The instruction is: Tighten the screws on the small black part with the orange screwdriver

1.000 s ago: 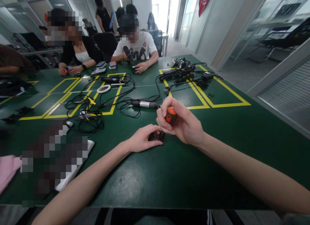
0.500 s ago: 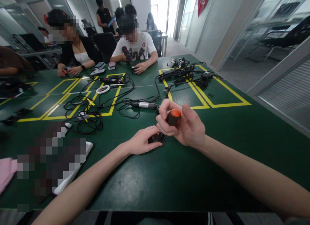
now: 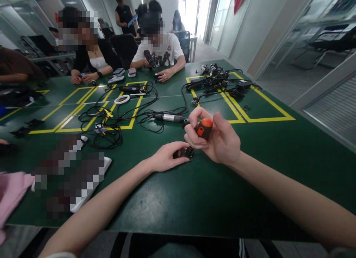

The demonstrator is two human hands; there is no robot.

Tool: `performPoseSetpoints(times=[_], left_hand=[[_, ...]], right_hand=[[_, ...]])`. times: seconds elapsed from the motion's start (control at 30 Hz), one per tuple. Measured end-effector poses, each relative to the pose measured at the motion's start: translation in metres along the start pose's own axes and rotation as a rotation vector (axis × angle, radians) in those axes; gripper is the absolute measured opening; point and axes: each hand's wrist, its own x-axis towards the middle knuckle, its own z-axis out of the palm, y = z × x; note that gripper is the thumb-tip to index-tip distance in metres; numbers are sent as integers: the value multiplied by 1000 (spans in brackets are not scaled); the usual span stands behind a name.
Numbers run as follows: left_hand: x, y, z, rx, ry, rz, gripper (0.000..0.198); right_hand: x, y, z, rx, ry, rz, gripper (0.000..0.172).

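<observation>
My right hand (image 3: 219, 141) is raised over the table with its fingers curled round the handle of a screwdriver (image 3: 204, 128). The handle is dark with an orange end cap and orange patches; its shaft is hidden behind the fingers. Lower and to the left, my left hand (image 3: 169, 156) rests on the tabletop. Its thumb and fingers pinch a small round black part (image 3: 189, 153) from two sides, holding it against the green surface. The screwdriver stands above this part, but I cannot see whether its tip touches it.
Beyond my hands lies a black and silver cylindrical tool (image 3: 170, 118) with its cord. Tangled black cables (image 3: 102, 134) lie left, and more cables (image 3: 215, 82) at the far right. A white-edged flat item (image 3: 91, 185) lies near my left forearm. Co-workers (image 3: 161, 52) sit across the table (image 3: 178, 206).
The screwdriver handle has turned in my right hand, so an orange side patch now shows. My left hand keeps its pinch on the black part. The whole view has shifted slightly.
</observation>
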Motion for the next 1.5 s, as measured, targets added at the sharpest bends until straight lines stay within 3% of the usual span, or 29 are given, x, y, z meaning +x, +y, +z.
performPoseSetpoints(times=[0.13,0.4,0.77,1.0,1.2,1.4,1.5], left_hand=[[0,1,-2,-23,7,19,44],[0,-7,-5,-97,2,11,37],[3,-4,-5,-151,8,41,33],[4,-9,-2,-140,42,60,31],[4,-8,-3,-129,25,60,31],[4,-9,-4,-135,11,51,33],[3,-9,-4,-130,11,49,35]], right_hand=[[0,2,-3,-26,-2,-27,38],[3,3,-3,-10,40,26,46],[2,3,-2,2,27,-48,37],[3,6,-3,-34,49,-43,44],[4,6,-3,-42,86,-100,34],[5,1,0,-68,110,-20,51],[3,0,2,-19,69,-4,49]])
